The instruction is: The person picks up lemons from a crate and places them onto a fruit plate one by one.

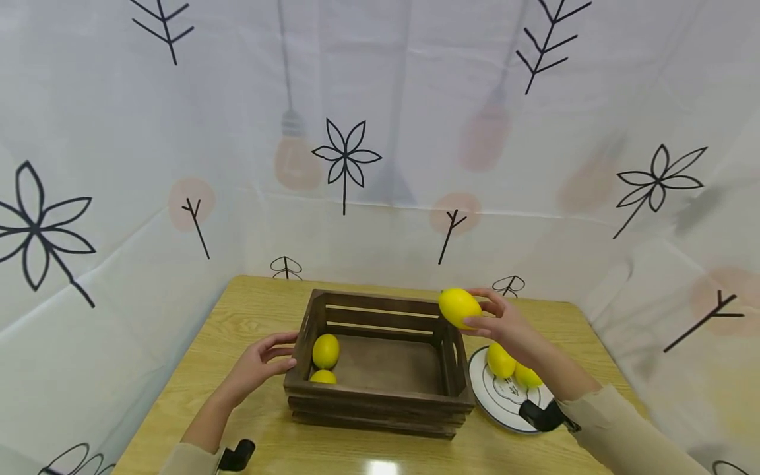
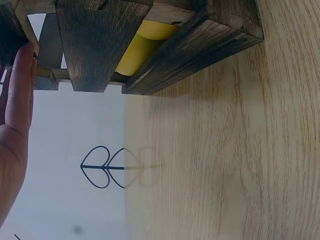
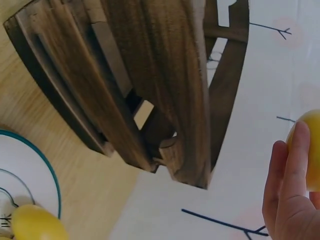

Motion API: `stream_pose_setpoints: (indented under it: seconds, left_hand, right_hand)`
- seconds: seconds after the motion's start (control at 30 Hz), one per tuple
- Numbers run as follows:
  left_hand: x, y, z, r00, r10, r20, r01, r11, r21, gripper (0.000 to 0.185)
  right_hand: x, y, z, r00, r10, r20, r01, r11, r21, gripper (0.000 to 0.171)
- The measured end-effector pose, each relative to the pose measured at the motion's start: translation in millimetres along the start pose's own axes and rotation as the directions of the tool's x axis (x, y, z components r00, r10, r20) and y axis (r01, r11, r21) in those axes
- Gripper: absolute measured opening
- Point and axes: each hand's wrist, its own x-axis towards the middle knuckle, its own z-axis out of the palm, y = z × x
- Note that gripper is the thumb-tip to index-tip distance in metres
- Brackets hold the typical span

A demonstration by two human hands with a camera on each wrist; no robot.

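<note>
A dark brown slatted wooden crate (image 1: 380,396) stands on the table. Two lemons lie inside it at the left, one lemon (image 1: 326,351) behind the other lemon (image 1: 323,377). My right hand (image 1: 501,323) grips another lemon (image 1: 459,307) by its right side, raised over the crate's back right corner; the right wrist view shows fingers (image 3: 299,160) along this lemon. With its fingertips, my left hand (image 1: 255,366) touches the crate's left end. In the left wrist view, yellow shows through the gap between the slats.
Right of the crate, a white plate (image 1: 495,402) with a dark rim carries two lemons (image 1: 501,360), partly hidden by my right forearm. The light wood table (image 1: 261,303) meets a patterned white cloth (image 1: 380,237) behind and at both sides.
</note>
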Motion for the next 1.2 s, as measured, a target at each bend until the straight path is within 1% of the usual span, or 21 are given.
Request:
stream_pose_setpoints:
  seconds: [0.13, 0.4, 0.5, 0.77, 0.93, 1.07, 1.2]
  left_hand:
    - [-0.4, 0.3, 0.0, 1.0, -0.016, 0.0, 0.016, 1.0, -0.011, 0.053]
    - [-1.0, 1.3, 1.4, 1.0, -0.022, -0.011, 0.021, 1.0, -0.015, 0.054]
    - [-1.6, 1.7, 1.9, 1.0, -0.027, -0.013, 0.026, 1.0, -0.015, 0.054]
    - [-2.2, 3.7, 2.4, 1.0, -0.008, -0.015, 0.008, 1.0, 0.0, 0.052]
    - [-1.6, 3.3, 2.5, 1.0, 0.026, 0.001, -0.026, 1.0, 0.013, 0.051]
    - [-1.2, 3.0, 2.0, 0.999, 0.037, 0.004, -0.037, 0.999, 0.014, 0.051]
    - [-2.2, 3.1, 1.9, 1.0, 0.021, -0.006, -0.021, 1.0, 0.014, 0.052]
  right_hand:
    - [-6, 4, -4, 1.0, 0.012, -0.017, -0.012, 1.0, 0.004, 0.056]
    - [-17, 16, -12, 0.998, -0.008, -0.065, 0.007, 1.0, -0.008, 0.053]
    - [-20, 21, -14, 0.996, 0.009, -0.087, -0.009, 1.0, -0.004, 0.053]
    - [-30, 36, -18, 0.988, 0.067, -0.141, -0.07, 0.997, -0.018, 0.061]
    - [-34, 46, -20, 0.975, 0.116, -0.188, -0.119, 0.993, -0.004, 0.063]
    - [-35, 53, -22, 0.973, 0.108, -0.205, -0.11, 0.994, 0.001, 0.064]
    - [-36, 61, -24, 0.97, 0.106, -0.216, -0.107, 0.994, 0.009, 0.064]
